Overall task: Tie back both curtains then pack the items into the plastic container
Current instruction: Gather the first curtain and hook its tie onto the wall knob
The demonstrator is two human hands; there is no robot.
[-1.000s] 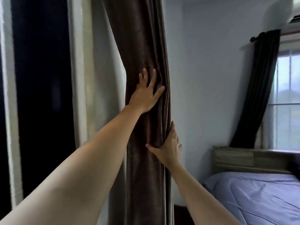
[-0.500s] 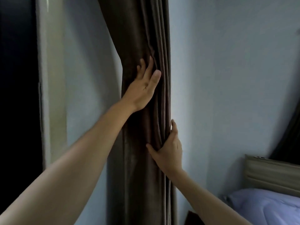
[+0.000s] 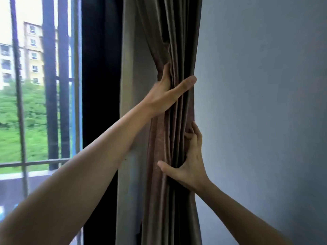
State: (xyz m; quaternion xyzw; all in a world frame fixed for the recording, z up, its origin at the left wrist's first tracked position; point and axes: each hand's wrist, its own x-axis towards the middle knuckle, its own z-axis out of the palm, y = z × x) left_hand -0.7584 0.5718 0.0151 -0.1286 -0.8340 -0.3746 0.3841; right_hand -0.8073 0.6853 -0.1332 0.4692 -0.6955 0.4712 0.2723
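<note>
Curtain [image 3: 174, 50] gathered in both hands beside the wall [image 3: 265, 103].

The folds are clasped low by the right hand [image 3: 190, 167], thumb in front and fingers curled round the wall-side edge; higher up they are clamped by the left hand [image 3: 166, 92], thumb across the front. Beyond, at left, window bars [image 3: 50, 85] and a building [image 3: 33, 53] are seen.

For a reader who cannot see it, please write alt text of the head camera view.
Two bare hands gather a brown curtain into a bunch beside a grey wall: the left hand grips it higher up and the right hand pinches the folds lower down. At left, a barred window shows grass and a pale building outside.
</note>
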